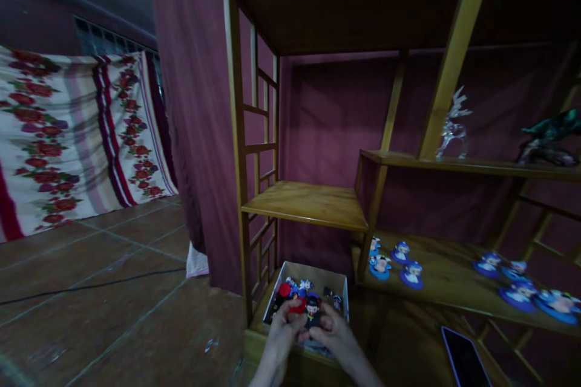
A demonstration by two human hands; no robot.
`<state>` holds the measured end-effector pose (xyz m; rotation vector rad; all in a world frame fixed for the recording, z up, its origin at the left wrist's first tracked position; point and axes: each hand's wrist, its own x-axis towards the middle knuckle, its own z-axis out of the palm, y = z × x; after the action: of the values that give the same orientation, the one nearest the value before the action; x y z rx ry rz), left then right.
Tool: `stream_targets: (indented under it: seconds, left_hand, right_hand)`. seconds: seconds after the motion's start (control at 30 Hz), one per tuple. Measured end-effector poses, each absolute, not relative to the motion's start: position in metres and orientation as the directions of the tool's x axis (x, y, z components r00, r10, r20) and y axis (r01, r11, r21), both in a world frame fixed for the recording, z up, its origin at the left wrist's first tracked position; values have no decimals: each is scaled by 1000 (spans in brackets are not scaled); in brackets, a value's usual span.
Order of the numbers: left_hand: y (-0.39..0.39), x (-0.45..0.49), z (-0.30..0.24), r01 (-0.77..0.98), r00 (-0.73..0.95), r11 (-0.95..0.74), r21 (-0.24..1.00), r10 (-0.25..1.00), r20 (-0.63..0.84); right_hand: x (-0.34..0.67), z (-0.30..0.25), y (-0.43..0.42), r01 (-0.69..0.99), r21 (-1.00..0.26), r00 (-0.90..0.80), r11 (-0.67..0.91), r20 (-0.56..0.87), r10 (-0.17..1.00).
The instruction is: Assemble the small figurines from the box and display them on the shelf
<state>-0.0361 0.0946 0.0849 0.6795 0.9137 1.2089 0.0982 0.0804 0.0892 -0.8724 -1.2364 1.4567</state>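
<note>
My left hand (285, 328) and my right hand (334, 334) are together over the front of a white-rimmed box (316, 268). Between them is a small black-haired figurine (312, 308) with dark clothing, held upright and facing me. The fingers of both hands are closed around its lower part. A red piece (296, 306) shows beside my left fingers; whether it is held too cannot be made out. Inside the box lie more small figurines, among them a blue-and-white figurine (305, 285) and a round red piece (284, 289). My hands hide the box's front part.
The box stands on the low shelf of a wooden display rack (308, 202). Blue-and-white figurines (411, 274) on round bases stand on the shelf to the right. A phone (465, 358) lies at lower right. Higher up are a clear deer ornament (452, 130) and a dark green ornament (551, 139).
</note>
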Motion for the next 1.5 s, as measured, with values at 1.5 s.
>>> stream_targets:
  seconds: [1.5]
  left_hand:
    - [34,-122,175,-554,91,183,812,983,-160]
  right_hand:
    - [43,365,107,69,-904,-301,422,385,873]
